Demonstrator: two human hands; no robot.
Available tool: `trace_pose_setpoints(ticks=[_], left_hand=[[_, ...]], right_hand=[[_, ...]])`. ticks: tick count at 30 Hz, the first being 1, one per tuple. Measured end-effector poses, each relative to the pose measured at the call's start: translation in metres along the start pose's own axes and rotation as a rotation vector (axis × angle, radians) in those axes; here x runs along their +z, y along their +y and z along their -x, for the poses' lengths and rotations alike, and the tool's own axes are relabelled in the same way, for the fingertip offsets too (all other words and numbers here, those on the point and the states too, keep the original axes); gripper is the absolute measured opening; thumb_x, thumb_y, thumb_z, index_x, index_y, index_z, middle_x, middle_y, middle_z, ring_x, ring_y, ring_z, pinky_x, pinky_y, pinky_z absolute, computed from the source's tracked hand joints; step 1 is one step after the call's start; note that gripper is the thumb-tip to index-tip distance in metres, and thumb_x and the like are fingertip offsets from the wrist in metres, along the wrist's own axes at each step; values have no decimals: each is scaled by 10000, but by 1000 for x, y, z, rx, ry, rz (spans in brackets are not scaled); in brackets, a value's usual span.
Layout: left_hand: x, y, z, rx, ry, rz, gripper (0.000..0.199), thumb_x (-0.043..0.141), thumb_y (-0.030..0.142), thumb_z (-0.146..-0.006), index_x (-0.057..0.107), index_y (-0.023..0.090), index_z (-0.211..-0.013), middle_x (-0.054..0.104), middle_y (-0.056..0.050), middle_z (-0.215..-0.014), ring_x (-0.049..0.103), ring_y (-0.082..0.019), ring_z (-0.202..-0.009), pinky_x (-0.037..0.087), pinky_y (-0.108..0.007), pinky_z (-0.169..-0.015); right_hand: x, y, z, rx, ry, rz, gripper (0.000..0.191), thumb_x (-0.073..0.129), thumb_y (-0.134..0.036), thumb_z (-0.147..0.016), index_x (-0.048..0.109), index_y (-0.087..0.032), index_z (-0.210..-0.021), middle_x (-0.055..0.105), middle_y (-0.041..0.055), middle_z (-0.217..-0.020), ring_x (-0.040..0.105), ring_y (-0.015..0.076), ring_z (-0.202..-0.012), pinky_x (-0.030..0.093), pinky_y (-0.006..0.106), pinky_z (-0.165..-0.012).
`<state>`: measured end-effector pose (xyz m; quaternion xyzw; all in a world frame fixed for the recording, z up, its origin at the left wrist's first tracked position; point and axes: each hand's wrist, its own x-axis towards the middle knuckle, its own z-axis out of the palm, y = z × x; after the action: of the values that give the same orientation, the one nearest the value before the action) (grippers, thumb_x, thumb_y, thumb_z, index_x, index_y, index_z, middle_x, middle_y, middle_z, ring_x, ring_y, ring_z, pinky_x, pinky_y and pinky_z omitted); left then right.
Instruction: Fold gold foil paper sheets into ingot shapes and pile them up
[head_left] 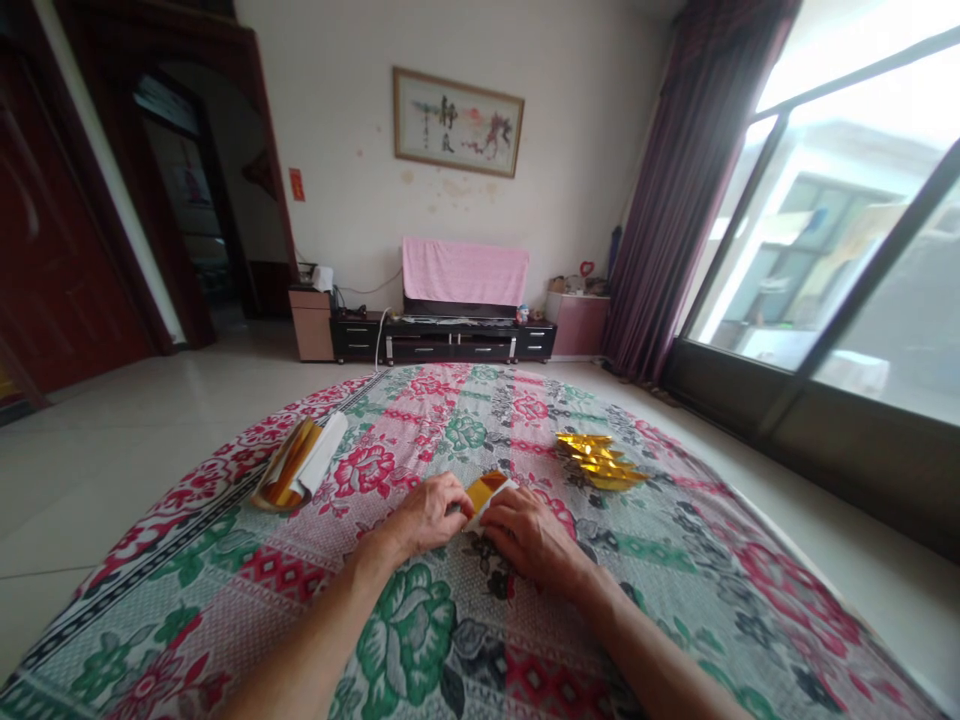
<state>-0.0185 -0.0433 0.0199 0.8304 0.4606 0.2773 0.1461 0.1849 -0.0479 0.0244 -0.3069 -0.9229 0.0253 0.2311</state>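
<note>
Between my two hands, low over the flowered cloth, is a sheet of gold foil paper [484,488] with a white back, partly folded over. My left hand [433,512] pinches its left edge with thumb and fingers. On the other side, my right hand [529,528] has its fingers closed on the white folded part and covers much of it. To the right lies a pile of folded gold paper pieces [600,462]. A curled stack of gold and white paper sheets [296,465] rests on the left.
A patterned flowered cloth [412,640] covers the broad surface before me. Beyond it, a low black cabinet [435,350] stands at the wall with a pink cloth [465,270] above. A purple curtain [667,190] and large windows are on the right, a doorway on the left.
</note>
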Motion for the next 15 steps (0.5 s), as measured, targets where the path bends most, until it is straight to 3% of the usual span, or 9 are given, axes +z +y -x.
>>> trace_pose_setpoints(ticks=[8, 15], left_hand=[[1, -2, 0, -11, 1, -5, 165, 528, 169, -735, 681, 197, -790, 604, -23, -838, 569, -132, -796, 449, -236, -738], [-2, 3, 0, -35, -2, -7, 171, 535, 131, -701, 678, 192, -771, 605, -18, -835, 555, -125, -767, 448, -228, -730]], right_hand=[[1, -5, -4, 39, 17, 93, 157, 470, -168, -874, 574, -213, -981, 576, 38, -834, 502, 168, -781, 361, 291, -719], [-2, -9, -3, 52, 23, 12, 124, 488, -205, -873, 586, -190, -799, 574, 26, -804, 513, 150, -787, 362, 283, -739]])
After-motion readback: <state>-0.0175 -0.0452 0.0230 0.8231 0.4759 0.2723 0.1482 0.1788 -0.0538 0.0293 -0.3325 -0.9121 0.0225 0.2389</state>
